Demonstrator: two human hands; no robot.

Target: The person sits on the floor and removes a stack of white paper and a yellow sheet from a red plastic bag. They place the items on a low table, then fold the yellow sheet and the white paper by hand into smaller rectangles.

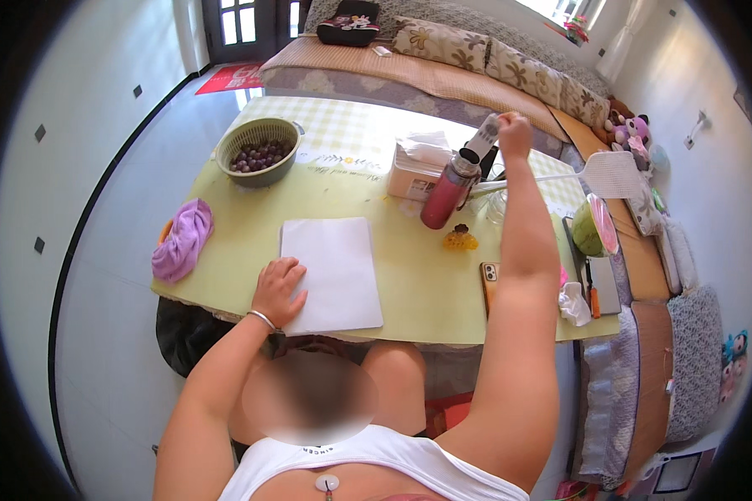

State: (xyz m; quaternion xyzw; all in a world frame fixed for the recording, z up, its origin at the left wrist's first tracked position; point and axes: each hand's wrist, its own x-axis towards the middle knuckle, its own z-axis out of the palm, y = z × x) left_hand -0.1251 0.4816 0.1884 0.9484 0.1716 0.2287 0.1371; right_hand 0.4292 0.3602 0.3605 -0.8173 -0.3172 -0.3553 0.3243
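Note:
My left hand (280, 290) lies with its fingers stretched over the left edge of a stack of white paper (330, 271) on the table. Out at the far right, my right hand (515, 136) is closed on the upper end of a flat grey-white object with dark markings (481, 139), possibly a remote control. That object slants down behind a pink-red thermos bottle (448, 199), which hides its lower part. Beside the bottle are a tissue box (409, 178) and, nearer me, a yellow hair claw clip (460, 239). A clear glass jar (496, 206) is partly hidden by my right forearm.
On the table's left are a colander (234, 171) of grapes (261, 156) and a purple cloth (184, 242). Around my right arm lie a phone (490, 292), crumpled tissue (574, 306), a cut watermelon (591, 231), an orange-handled knife (594, 301) and a white fly swatter (608, 175).

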